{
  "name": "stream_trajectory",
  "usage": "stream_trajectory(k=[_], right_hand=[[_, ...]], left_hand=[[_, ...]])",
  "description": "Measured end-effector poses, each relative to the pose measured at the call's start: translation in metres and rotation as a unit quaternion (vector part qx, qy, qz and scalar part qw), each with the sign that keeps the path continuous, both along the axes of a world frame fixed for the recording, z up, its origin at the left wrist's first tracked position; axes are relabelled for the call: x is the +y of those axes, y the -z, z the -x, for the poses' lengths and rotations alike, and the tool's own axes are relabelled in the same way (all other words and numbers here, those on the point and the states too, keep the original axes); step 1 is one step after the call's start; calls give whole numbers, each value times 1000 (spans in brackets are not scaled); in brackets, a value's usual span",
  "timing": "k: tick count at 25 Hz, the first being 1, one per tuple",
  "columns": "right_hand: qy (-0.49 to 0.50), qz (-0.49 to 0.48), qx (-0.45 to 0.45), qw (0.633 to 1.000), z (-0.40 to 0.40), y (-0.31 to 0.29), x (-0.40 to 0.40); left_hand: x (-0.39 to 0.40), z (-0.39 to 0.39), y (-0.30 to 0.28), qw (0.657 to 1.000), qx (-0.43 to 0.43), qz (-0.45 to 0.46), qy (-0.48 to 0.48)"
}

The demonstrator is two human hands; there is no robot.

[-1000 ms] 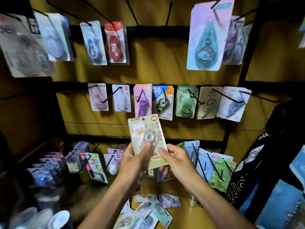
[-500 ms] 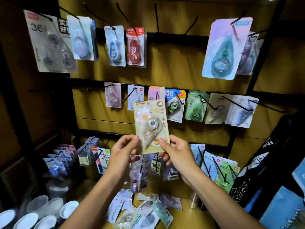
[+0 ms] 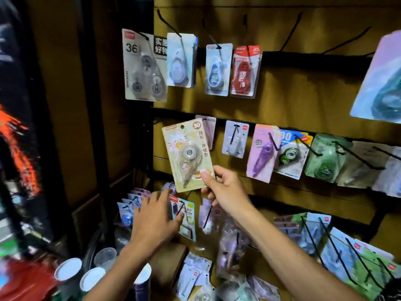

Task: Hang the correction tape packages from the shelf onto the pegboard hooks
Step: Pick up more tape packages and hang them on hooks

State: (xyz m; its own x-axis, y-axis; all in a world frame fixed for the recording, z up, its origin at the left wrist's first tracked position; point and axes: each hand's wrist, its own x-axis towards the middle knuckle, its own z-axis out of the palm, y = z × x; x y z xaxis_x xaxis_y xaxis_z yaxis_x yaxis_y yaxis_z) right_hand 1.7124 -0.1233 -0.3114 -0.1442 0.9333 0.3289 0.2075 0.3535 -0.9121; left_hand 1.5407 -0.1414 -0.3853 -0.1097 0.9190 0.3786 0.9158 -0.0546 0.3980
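Note:
My right hand (image 3: 223,187) pinches the lower right corner of a cream correction tape package (image 3: 187,154) marked 30, held up tilted before the left end of the middle pegboard row. Its hang hole is at the top, near a pale package (image 3: 209,129) on a hook behind it. My left hand (image 3: 155,220) is off the package, fingers spread, reaching low toward the packages on the bottom row (image 3: 184,216). More loose packages (image 3: 195,272) lie on the shelf below.
The pegboard (image 3: 293,101) carries rows of hung packages on black hooks; bare hooks (image 3: 290,31) stick out at the top. Long hooks (image 3: 334,248) jut forward at lower right. Cups (image 3: 67,269) stand at lower left. A dark frame post (image 3: 93,127) borders the board's left.
My left hand let go of the cream package and dropped toward the bottom row. My right hand carried the package up and left. The view swung left.

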Motion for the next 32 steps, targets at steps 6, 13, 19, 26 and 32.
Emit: stream_trajectory(k=[6, 13, 19, 26, 32], right_hand=[[-18, -31, -65, 997, 57, -10, 32], [81, -58, -145, 984, 86, -5, 51], [149, -118, -106, 976, 101, -3, 59], [252, -195, -167, 933, 96, -2, 115], [76, 109, -37, 990, 99, -15, 183]], left_hand=[[19, 45, 9, 999, 4, 2, -49], [26, 74, 10, 997, -17, -20, -68], [24, 81, 10, 997, -37, -33, -63], [40, 99, 9, 994, -72, -58, -54], [58, 106, 18, 995, -78, -51, -43]])
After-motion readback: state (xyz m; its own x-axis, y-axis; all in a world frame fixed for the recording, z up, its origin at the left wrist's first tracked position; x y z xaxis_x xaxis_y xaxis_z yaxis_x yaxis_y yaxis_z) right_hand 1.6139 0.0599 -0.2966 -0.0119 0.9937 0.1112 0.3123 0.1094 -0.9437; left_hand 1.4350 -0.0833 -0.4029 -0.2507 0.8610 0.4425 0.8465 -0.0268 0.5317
